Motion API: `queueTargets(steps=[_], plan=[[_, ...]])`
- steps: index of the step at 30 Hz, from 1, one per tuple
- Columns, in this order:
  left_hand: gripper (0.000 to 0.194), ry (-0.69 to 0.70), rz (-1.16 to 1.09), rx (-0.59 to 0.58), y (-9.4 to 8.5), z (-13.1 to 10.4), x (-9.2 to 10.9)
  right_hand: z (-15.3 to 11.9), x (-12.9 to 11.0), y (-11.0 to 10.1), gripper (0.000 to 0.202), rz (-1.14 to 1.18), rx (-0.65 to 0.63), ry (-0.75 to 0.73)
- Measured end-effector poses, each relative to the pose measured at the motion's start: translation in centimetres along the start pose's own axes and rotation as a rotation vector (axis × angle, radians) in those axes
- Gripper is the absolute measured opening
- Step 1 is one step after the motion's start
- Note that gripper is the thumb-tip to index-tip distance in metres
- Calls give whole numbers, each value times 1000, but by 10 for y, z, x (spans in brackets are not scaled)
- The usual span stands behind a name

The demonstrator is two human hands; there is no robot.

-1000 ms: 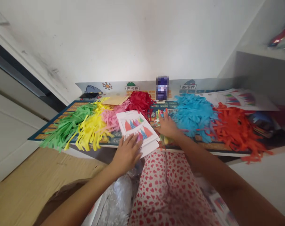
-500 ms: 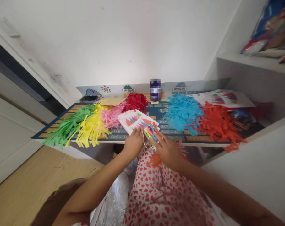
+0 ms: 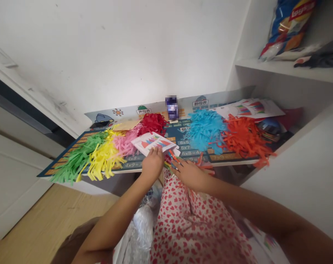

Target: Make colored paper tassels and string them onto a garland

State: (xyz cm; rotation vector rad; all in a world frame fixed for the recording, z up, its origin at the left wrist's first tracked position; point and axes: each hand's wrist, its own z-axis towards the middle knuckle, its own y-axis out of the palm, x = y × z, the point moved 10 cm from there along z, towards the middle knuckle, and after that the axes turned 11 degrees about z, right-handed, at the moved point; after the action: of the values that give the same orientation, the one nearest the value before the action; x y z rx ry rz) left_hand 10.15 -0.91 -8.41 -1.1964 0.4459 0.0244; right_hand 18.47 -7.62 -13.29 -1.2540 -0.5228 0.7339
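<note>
My left hand [image 3: 153,163] is closed on the near edge of a white printed card [image 3: 147,141] with colored pennant shapes, at the desk's front edge. Just right of it, my right hand [image 3: 191,173] rests over thin multicolored strips [image 3: 174,156], its fingers partly spread; the strips reach out past its fingertips toward the card. Orange tissue strips [image 3: 205,167] show behind the right hand. Red [image 3: 154,124] and pink [image 3: 127,141] fringe bundles lie left of and behind the card, and a light blue bundle [image 3: 206,130] lies to the right.
Yellow [image 3: 104,157] and green [image 3: 79,156] fringe lie on the left of the desk, orange-red fringe [image 3: 246,137] on the right. A blurred upright device [image 3: 172,108] stands by the wall. Printed sheets [image 3: 265,107] lie at the back right, below a shelf [image 3: 287,68] holding a snack bag.
The view has shifted and turned slightly. My right hand now lies flatter and lower over the colored strips, which it held more upright before. My left hand still holds the card.
</note>
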Motion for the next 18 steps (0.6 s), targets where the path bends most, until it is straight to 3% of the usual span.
queueTargets(steps=[5,9,13,18], plan=[[46,15,-1,-19,4,-4,8,15,22,-25,47,230,-43,61],[47,27,-15,-21,9,-8,11,30,34,-58,49,374,94,200],[46,47,-29,-8,10,-12,11,39,13,-45,30,195,24,179],[46,71,-25,-6,7,-16,16,51,16,-34,34,223,30,169]])
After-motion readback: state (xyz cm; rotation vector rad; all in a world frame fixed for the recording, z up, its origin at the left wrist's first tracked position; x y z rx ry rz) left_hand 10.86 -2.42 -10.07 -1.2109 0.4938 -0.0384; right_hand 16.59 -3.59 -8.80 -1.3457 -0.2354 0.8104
